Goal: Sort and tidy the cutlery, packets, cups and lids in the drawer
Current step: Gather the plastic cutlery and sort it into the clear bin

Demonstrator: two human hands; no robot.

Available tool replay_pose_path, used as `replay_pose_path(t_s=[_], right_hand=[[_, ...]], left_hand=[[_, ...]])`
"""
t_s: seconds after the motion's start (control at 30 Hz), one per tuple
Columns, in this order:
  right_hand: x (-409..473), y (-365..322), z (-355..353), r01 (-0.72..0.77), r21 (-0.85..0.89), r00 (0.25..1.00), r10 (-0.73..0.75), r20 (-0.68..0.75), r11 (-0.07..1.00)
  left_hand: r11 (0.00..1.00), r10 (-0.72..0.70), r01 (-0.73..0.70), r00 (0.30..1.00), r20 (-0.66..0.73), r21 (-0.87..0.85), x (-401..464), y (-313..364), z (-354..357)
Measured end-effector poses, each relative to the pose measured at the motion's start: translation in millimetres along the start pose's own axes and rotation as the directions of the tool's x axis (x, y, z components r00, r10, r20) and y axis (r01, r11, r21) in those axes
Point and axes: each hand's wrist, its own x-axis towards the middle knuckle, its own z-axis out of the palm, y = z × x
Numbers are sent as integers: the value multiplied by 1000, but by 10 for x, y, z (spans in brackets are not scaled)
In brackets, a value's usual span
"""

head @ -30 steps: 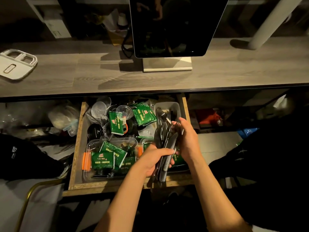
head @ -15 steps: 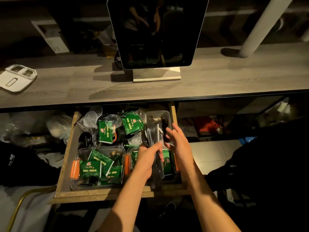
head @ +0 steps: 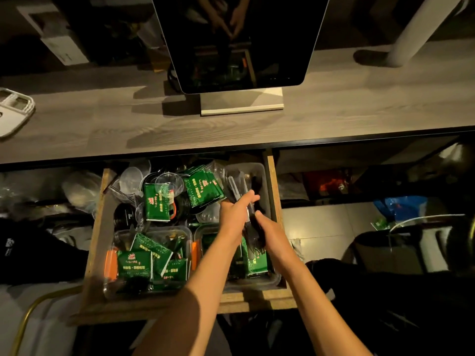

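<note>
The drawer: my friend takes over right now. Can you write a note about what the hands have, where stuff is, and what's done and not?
Left hand and right hand both grip a bundle of dark cutlery, over the grey bin at the drawer's back right.
Done: some cutlery already in the bin; some packets in the front trays.
Left: lower the bundle in; sort loose packets, cups and lids at the back left.

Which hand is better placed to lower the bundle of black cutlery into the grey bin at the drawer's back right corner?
Left, probably. The left hand grips the black cutlery bundle nearest the grey bin, fingers already over it. The right hand holds the near end, farther away.
</note>
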Motion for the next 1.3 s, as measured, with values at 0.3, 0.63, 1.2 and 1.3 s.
replay_pose_path(t_s=[0.3, 0.63, 1.2, 1.3], right_hand=[[927, -84, 29, 25, 34, 1000, -24, -16, 999], [1641, 153, 9, -4, -317, 951, -95, -295, 948], [744, 76, 429, 185, -166, 921, -230, -314, 969], [499, 226, 568, 190, -152, 941, -224, -254, 970]], left_hand=[[981, -195, 191, 947, 253, 41, 944, 77, -22], [946, -318, 286, 910, 265, 152, 1634, -68, -63], [997, -1, 14, 987, 162, -80, 498, -104, -572], [992, 66, -56, 994, 88, -116, 200, -293, -793]])
